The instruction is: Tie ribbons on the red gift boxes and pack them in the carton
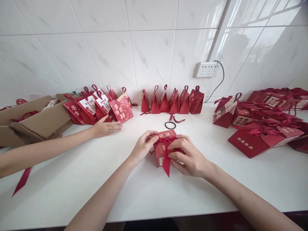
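Note:
A small red gift box (158,153) with pale gold lettering rests on the white table in front of me. A red satin ribbon (166,163) crosses its top and hangs down the front side. My left hand (143,147) grips the box's left upper edge, thumb on top near the ribbon. My right hand (190,158) is at the right side of the box, its bent fingers closed at the ribbon; the fingertips are partly hidden. A black elastic ring (170,125) and a short piece of dark red ribbon (179,121) lie just behind the box.
Another person's hand (106,128) reaches in from the left, beside several red boxes (121,109). Several triangular red boxes (184,102) line the tiled wall. Ribboned boxes (255,139) are piled at right, brown cardboard (45,120) at left. A power strip (207,69) hangs on the wall.

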`<state>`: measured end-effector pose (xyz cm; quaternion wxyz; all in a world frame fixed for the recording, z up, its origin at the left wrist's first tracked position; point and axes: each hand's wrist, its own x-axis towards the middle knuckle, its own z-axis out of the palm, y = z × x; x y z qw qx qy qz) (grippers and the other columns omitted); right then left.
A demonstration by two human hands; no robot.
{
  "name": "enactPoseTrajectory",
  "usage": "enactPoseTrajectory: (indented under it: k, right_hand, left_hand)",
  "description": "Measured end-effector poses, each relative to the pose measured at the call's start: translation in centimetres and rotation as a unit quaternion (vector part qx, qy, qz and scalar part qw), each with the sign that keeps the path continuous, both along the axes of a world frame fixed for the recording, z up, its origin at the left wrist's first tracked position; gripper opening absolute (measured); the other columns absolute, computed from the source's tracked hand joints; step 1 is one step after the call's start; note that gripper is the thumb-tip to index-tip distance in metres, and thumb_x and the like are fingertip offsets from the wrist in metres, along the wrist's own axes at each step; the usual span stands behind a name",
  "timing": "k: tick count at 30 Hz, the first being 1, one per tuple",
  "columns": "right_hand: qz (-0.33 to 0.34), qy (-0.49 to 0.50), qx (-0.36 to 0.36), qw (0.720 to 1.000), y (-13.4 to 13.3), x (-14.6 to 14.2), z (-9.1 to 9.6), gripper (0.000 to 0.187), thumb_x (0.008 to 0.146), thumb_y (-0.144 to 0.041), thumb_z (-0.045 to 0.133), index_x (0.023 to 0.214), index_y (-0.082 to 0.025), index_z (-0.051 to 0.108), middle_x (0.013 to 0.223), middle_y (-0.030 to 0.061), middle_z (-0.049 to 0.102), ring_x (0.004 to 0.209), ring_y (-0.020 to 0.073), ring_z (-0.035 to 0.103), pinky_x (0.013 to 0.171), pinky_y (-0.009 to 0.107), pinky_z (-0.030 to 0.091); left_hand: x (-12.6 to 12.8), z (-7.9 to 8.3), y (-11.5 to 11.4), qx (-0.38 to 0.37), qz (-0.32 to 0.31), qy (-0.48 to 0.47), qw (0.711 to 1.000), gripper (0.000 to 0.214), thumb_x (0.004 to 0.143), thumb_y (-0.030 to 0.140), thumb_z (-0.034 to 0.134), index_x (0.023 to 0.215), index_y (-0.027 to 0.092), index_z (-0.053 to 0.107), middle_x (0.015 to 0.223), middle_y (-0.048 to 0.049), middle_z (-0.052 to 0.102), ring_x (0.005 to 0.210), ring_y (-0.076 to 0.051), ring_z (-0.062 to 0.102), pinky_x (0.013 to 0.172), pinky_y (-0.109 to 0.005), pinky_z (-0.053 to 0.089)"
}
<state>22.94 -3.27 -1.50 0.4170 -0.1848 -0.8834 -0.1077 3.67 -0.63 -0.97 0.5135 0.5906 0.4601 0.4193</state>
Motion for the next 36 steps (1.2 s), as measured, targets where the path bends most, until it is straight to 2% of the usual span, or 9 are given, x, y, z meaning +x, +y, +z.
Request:
enactPoseTrajectory:
  k: [5, 7, 9, 10, 12, 14, 16, 21, 36]
  right_hand:
    - [0.010, -0.005, 0.011, 1.000, -0.4, 1.2, -0.6, 0.009, 0.084, -0.019, 0.051, 0.090, -0.020, 0.057, 0.092, 0.0064, 0.060, 0.083, 0.0191, 0.058, 0.089, 0.046, 0.040]
    - [0.006, 0.076, -0.028, 0.997, -0.5, 1.8, -0.3, 0.006, 0.082, -0.024, 0.050, 0.085, -0.020, 0.054, 0.085, 0.0066, 0.058, 0.079, 0.0198, 0.056, 0.079, 0.042, 0.044]
    - [-0.056, 0.148, -0.123, 0.980, -0.5, 2.4, 0.3, 0.011, 0.084, -0.027, 0.050, 0.075, -0.020, 0.049, 0.073, 0.0042, 0.054, 0.068, 0.0180, 0.052, 0.064, 0.034, 0.043]
    - [-0.098, 0.161, -0.206, 0.960, -0.5, 2.7, 0.6, 0.021, 0.086, -0.031, 0.048, 0.069, -0.020, 0.045, 0.066, 0.0023, 0.050, 0.061, 0.0162, 0.048, 0.057, 0.030, 0.039]
    - [-0.145, 0.130, -0.419, 0.887, -0.4, 3.3, 1.2, 0.040, 0.091, -0.044, 0.040, 0.059, -0.020, 0.040, 0.056, -0.0005, 0.044, 0.052, 0.0129, 0.040, 0.050, 0.027, 0.032]
    - [-0.125, 0.075, -0.591, 0.794, -0.3, 3.6, 1.6, 0.052, 0.091, -0.054, 0.035, 0.053, -0.019, 0.040, 0.054, -0.0011, 0.044, 0.049, 0.0109, 0.036, 0.050, 0.027, 0.030]
    - [-0.075, 0.049, -0.666, 0.741, -0.2, 3.7, 1.7, 0.056, 0.088, -0.059, 0.040, 0.051, -0.018, 0.044, 0.055, -0.0013, 0.046, 0.050, 0.0100, 0.036, 0.052, 0.026, 0.030]
    - [-0.028, 0.053, -0.701, 0.711, -0.2, 3.7, 1.9, 0.053, 0.083, -0.059, 0.051, 0.050, -0.017, 0.049, 0.051, -0.0013, 0.049, 0.049, 0.0096, 0.038, 0.052, 0.026, 0.030]
    - [0.036, -0.010, -0.692, 0.721, 0.2, 5.0, 2.1, 0.039, 0.084, -0.043, 0.056, 0.056, -0.017, 0.053, 0.054, -0.0038, 0.043, 0.049, 0.0081, 0.029, 0.049, 0.026, 0.022]
  left_hand:
    - [1.1, 0.2, -0.3, -0.018, 0.029, 0.030, 0.999, 0.036, 0.076, 0.049, 0.062, 0.097, 0.021, 0.051, 0.091, -0.0014, 0.063, 0.079, -0.016, 0.061, 0.067, -0.026, 0.047]
    - [1.5, 0.1, -0.3, -0.030, 0.043, 0.040, 0.998, 0.039, 0.074, 0.048, 0.065, 0.097, 0.022, 0.047, 0.092, -0.0017, 0.063, 0.078, -0.016, 0.062, 0.067, -0.027, 0.048]
    - [1.7, 0.0, -0.3, -0.039, 0.045, 0.044, 0.997, 0.042, 0.072, 0.048, 0.068, 0.097, 0.022, 0.045, 0.093, -0.0022, 0.063, 0.077, -0.017, 0.063, 0.068, -0.028, 0.049]
    - [1.8, 0.1, -0.3, -0.044, 0.043, 0.046, 0.997, 0.043, 0.072, 0.048, 0.068, 0.096, 0.022, 0.044, 0.092, -0.0024, 0.064, 0.077, -0.017, 0.064, 0.068, -0.029, 0.049]
    - [1.8, 0.3, -0.2, -0.052, 0.039, 0.051, 0.997, 0.044, 0.070, 0.047, 0.070, 0.096, 0.022, 0.043, 0.091, -0.0022, 0.063, 0.076, -0.017, 0.064, 0.068, -0.029, 0.049]
    - [1.8, 0.6, -0.2, -0.047, 0.034, 0.055, 0.997, 0.044, 0.069, 0.044, 0.071, 0.095, 0.022, 0.044, 0.091, -0.0020, 0.063, 0.075, -0.017, 0.063, 0.067, -0.029, 0.049]
    - [1.8, 0.9, -0.2, -0.019, 0.019, 0.063, 0.998, 0.041, 0.070, 0.042, 0.071, 0.096, 0.021, 0.047, 0.093, -0.0022, 0.062, 0.078, -0.017, 0.063, 0.068, -0.029, 0.049]
    - [1.8, 1.2, -0.4, 0.007, -0.005, 0.089, 0.996, 0.039, 0.071, 0.039, 0.070, 0.101, 0.022, 0.054, 0.096, -0.0024, 0.064, 0.084, -0.018, 0.063, 0.072, -0.029, 0.050]
    - [2.5, 1.2, -0.7, -0.018, 0.035, 0.099, 0.994, 0.032, 0.072, 0.032, 0.068, 0.097, 0.023, 0.051, 0.086, 0.0020, 0.064, 0.074, -0.014, 0.063, 0.065, -0.025, 0.052]
